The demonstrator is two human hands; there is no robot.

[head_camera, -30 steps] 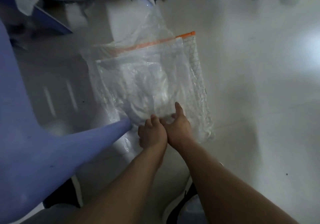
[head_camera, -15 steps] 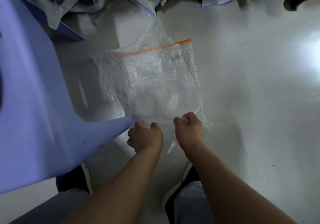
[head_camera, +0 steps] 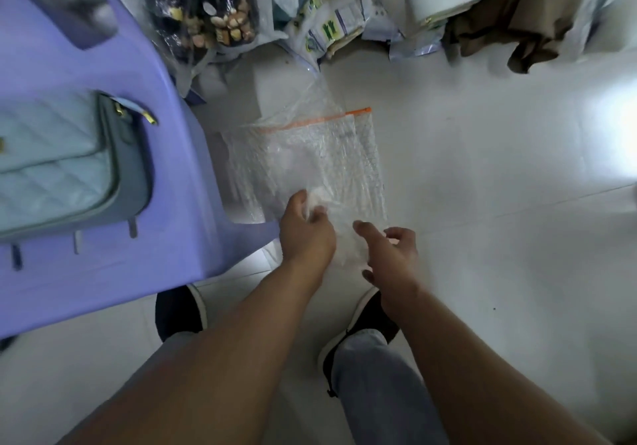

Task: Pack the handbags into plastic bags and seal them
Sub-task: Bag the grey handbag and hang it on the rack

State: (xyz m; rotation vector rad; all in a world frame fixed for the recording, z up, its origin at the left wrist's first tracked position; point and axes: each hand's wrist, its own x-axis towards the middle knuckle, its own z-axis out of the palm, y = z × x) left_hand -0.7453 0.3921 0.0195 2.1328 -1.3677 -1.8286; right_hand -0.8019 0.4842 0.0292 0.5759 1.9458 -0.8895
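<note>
Clear, crinkled plastic bag (head_camera: 310,162) lying flat on the pale tiled floor (head_camera: 499,203), directly ahead of the standing person. Its orange zip strip (head_camera: 317,120) runs along the far edge, at 12 o'clock; the near edge, at 6 o'clock, is bunched.

Left hand (head_camera: 306,238): at the bag's 6 o'clock edge, thumb and fingers closed in a pinch on a gathered fold of the film.

Right hand (head_camera: 394,258): at about 5 o'clock from the bag, by its near right corner, fingers spread and loosely bent, grasping nothing. Whether the fingertips touch the film cannot be told.

Handbag (head_camera: 58,165): pale blue, quilted, with a darker side panel and gold fittings. It lies at 9 o'clock from the plastic bag, well apart from it, on top of a purple plastic stool (head_camera: 138,265). One stool leg comes down just beside the left hand.

At 6 o'clock, below the forearms: two dark shoes (head_camera: 372,317) with white soles, and a grey trouser leg (head_camera: 379,375) above the right one.

At 12 o'clock, along the far side of the floor: a heap of printed packets (head_camera: 331,27). A clear sack of dark goods (head_camera: 206,20) sits at 11 o'clock and crumpled brown cloth (head_camera: 524,20) at 1 o'clock.
</note>
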